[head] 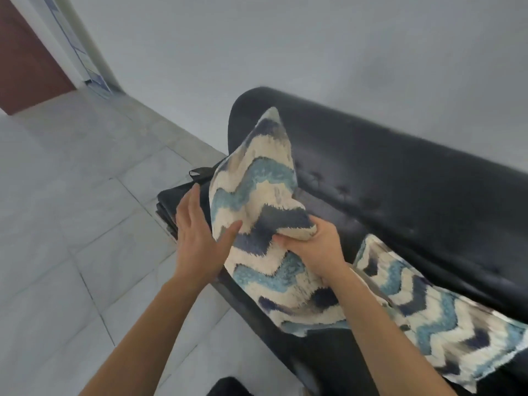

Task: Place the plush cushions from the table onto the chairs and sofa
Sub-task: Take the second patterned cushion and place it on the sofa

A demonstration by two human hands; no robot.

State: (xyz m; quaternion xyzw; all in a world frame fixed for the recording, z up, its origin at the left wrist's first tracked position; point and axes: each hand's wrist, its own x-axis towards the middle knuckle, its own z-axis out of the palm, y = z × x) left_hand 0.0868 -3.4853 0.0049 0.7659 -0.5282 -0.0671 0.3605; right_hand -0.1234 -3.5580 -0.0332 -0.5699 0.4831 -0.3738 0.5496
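A plush cushion [257,178] with blue, navy and cream zigzags stands tilted on the left end of a black leather sofa [400,178]. My right hand [311,247] is shut on a bunch of its fabric at the middle of its right edge. With fingers spread, my left hand [200,232] lies flat against the cushion's left side, thumb on the front face. A second cushion [434,307] of the same pattern rests flat on the seat to the right, partly behind my right forearm.
The sofa stands against a plain grey wall [285,47]. Pale floor tiles [71,210] stretch to the left. A reddish-brown door [25,58] is at the far upper left. A black strap [200,172] shows at the sofa's left end.
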